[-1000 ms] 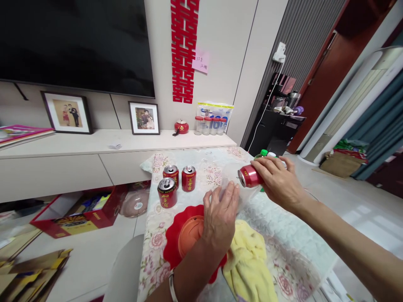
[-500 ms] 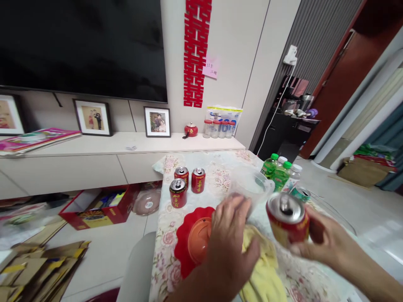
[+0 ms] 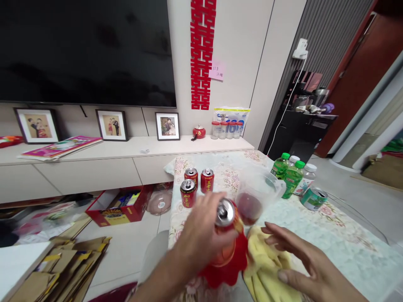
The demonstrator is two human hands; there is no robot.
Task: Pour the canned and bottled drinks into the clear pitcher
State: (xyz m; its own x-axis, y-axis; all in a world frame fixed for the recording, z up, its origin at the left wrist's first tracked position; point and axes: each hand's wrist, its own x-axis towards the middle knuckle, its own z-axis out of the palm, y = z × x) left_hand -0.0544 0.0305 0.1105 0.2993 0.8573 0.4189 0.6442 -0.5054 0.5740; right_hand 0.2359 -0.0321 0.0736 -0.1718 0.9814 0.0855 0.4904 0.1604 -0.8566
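A red drink can [image 3: 227,214] is gripped by my left hand [image 3: 201,230], its silver top with an open hole facing up. Beneath it is a red scalloped mat [image 3: 231,268] with an orange round piece on it, partly hidden by my hand. My right hand [image 3: 305,264] hovers over a crumpled yellow cloth [image 3: 266,268], fingers apart and holding nothing. A clear plastic pitcher [image 3: 261,184] with dark reddish liquid stands just beyond. Three red cans, among them the front one [image 3: 188,193], stand upright together on the left of the flowered tablecloth [image 3: 343,251].
Green-capped bottles [image 3: 292,178] and clear bottles with white caps stand at the table's right back, near a tipped-looking green can [image 3: 314,199]. A low white cabinet [image 3: 151,151] runs behind. On the floor lie a red box [image 3: 122,214] and flattened cardboard [image 3: 69,264].
The can has passed from my right hand to my left and moved left over the red mat. My right hand has let go and opened. The view has shifted somewhat left.
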